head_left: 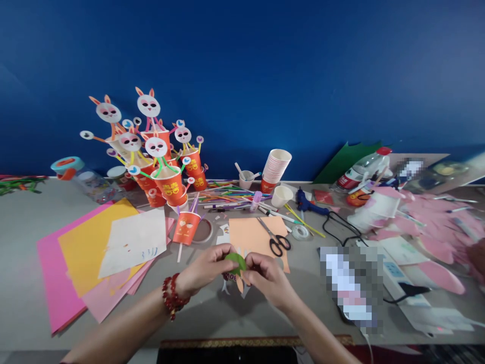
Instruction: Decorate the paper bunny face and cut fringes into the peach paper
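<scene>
My left hand (pixel 206 269) and my right hand (pixel 267 277) meet above the grey table (pixel 22 263), both pinched on a small round green paper piece (pixel 235 262). A red bead bracelet (pixel 171 295) circles my left wrist. Small white and orange paper scraps (pixel 232 284) lie on the table just under my hands. An orange sheet (pixel 250 236) lies right behind them, with black-handled scissors (pixel 277 242) on it. A red paper cup on a stick (pixel 186 227) lies left of that sheet.
Pink, yellow and white sheets (pixel 94 253) lie at the left. Red cups with rabbit faces (pixel 159 156) stand at the back, beside a cup stack (pixel 276 169), markers and a blue glue gun (pixel 308 205). Pink cut-outs (pixel 435 222) and cables cover the right.
</scene>
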`<state>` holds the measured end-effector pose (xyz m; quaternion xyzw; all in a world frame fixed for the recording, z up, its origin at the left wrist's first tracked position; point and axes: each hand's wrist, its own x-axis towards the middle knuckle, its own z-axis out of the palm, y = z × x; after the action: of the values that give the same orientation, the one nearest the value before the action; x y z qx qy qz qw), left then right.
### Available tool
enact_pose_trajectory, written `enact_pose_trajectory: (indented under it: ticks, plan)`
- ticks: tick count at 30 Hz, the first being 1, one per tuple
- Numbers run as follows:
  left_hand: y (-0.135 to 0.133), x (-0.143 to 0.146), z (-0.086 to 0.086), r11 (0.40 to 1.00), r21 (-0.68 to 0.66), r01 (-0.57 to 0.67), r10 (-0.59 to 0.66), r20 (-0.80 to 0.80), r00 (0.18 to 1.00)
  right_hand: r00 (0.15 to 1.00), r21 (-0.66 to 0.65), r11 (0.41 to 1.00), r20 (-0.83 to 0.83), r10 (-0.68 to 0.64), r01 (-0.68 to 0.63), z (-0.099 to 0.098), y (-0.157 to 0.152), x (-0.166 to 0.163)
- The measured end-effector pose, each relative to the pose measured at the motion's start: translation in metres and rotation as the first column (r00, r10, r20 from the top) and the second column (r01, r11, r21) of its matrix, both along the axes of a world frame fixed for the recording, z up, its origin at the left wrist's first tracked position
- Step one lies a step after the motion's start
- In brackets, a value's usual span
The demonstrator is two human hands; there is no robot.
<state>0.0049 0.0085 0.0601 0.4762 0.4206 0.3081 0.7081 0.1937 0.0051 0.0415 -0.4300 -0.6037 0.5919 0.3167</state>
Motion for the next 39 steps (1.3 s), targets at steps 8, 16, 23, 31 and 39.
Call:
enact_pose_trajectory:
  ticks: [8, 16, 23, 31, 39]
  plan:
    - [0.007, 0.001, 0.0067, 0.996, 0.011, 0.087, -0.086, -0.056, 0.995, 0.996, -0.071, 0.994, -0.044, 0.082, -0.085, -0.001, 0.0042, 0.0045]
    - [0.0056, 0.0011, 0.0023, 0.996, 0.009, 0.09, -0.089, -0.063, 0.994, 0.996, -0.076, 0.993, -0.012, 0.086, -0.086, -0.0023, 0.0059, 0.006]
    - [0.0056, 0.001, 0.0014, 0.994, 0.023, 0.104, -0.102, -0.086, 0.991, 0.997, -0.056, 0.995, 0.018, 0.08, -0.079, -0.0041, 0.0071, 0.0073]
    - [0.0065, 0.0006, 0.001, 0.986, 0.088, 0.143, -0.126, -0.179, 0.976, 0.996, -0.06, 0.994, 0.014, 0.091, -0.09, -0.0066, 0.0073, 0.0085]
    - [0.0074, 0.0002, -0.0028, 0.987, 0.082, 0.136, -0.118, -0.199, 0.973, 0.995, -0.027, 0.996, 0.059, 0.084, -0.082, -0.0059, 0.0064, 0.0076]
